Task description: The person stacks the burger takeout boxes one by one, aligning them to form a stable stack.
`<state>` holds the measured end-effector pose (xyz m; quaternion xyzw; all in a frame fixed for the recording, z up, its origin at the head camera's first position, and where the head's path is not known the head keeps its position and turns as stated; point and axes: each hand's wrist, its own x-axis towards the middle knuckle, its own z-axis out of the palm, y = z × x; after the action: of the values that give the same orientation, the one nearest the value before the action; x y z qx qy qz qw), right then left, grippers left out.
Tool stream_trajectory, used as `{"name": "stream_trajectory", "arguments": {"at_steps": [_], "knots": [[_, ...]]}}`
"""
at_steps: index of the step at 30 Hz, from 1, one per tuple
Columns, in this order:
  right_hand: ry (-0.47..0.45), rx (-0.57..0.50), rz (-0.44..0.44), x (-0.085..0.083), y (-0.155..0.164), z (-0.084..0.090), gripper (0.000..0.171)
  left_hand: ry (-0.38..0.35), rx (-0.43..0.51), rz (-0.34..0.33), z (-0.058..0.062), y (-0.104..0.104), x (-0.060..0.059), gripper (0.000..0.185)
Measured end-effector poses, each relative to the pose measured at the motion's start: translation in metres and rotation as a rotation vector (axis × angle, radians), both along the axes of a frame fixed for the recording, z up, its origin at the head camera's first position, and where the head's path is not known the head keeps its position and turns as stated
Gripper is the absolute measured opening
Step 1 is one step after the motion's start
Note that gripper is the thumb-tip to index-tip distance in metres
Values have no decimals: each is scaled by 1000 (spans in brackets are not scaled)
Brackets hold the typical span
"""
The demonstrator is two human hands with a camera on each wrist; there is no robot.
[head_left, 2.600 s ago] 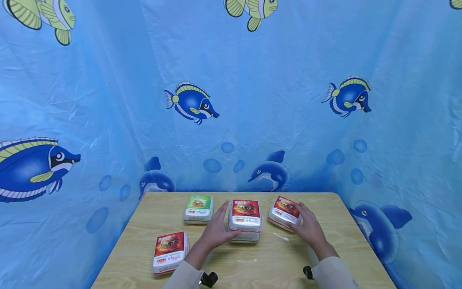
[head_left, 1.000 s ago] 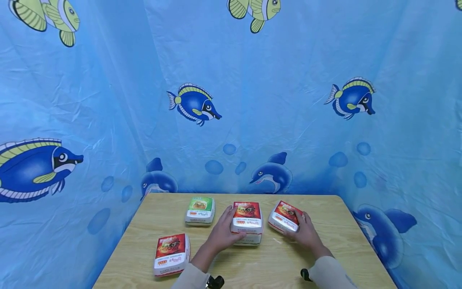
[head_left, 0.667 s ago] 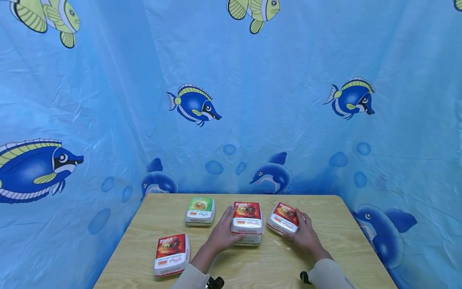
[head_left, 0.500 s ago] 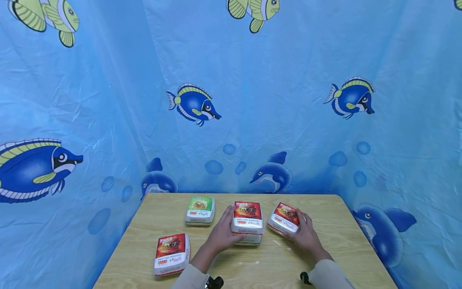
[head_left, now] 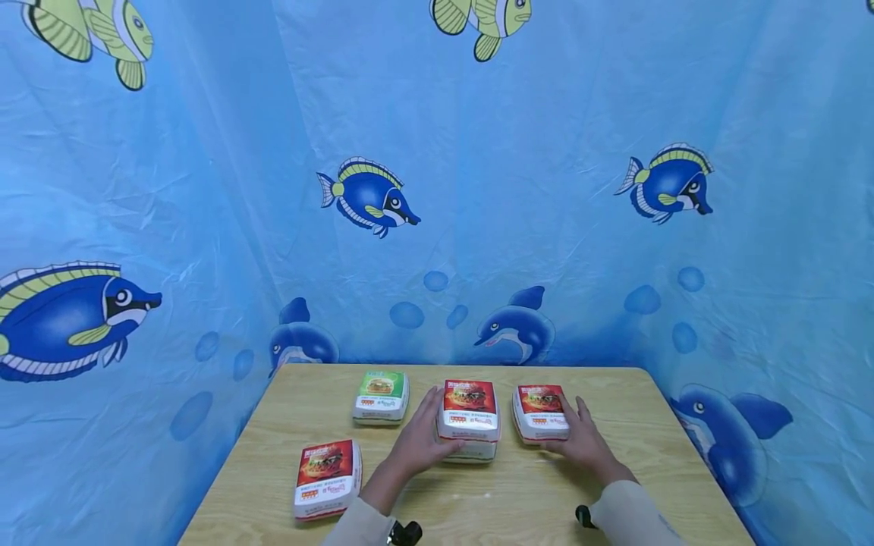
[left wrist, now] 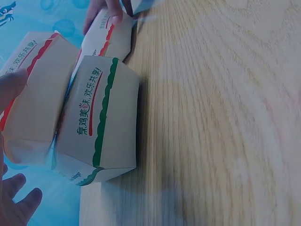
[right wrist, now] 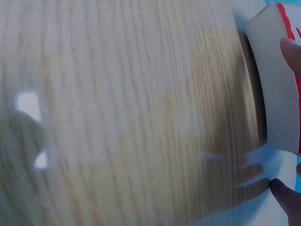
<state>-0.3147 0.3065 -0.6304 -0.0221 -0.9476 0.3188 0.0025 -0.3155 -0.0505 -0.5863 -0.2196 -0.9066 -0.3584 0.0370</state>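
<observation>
Several burger boxes lie on the wooden table (head_left: 614, 394). In the middle, a red-topped box (head_left: 469, 408) sits on a green-trimmed box (left wrist: 106, 117). My left hand (head_left: 418, 441) rests against this stack's left front corner, fingers straight along its side and thumb (left wrist: 10, 84) on the upper box. A second red box (head_left: 541, 411) lies flat just right of the stack. My right hand (head_left: 584, 444) lies beside that box, fingers straight along its right edge and thumb at its front. Only fingertips (right wrist: 291, 52) and the box edge (right wrist: 277, 94) appear in the right wrist view.
A green-topped box (head_left: 381, 396) stands at the back left. Another red box (head_left: 325, 478) lies near the front left corner. A blue fish-print curtain (head_left: 205, 189) encloses the table on three sides. Bare wood shows in front of the hands.
The right red box has turned from a skewed, tilted pose to lie flat and square beside the stack. My right hand slid to its right side. The left hand stayed put.
</observation>
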Motion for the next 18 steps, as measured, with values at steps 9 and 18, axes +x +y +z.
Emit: {"name": "stream_trajectory", "arguments": {"at_steps": [9,18], "knots": [[118,80,-28,8,-12,-10,113,-19,6,-4,-3,-1,0,105],[34,26,-23,5,-9,-9,120,-20,20,-19,-3,1,-1,105]]}}
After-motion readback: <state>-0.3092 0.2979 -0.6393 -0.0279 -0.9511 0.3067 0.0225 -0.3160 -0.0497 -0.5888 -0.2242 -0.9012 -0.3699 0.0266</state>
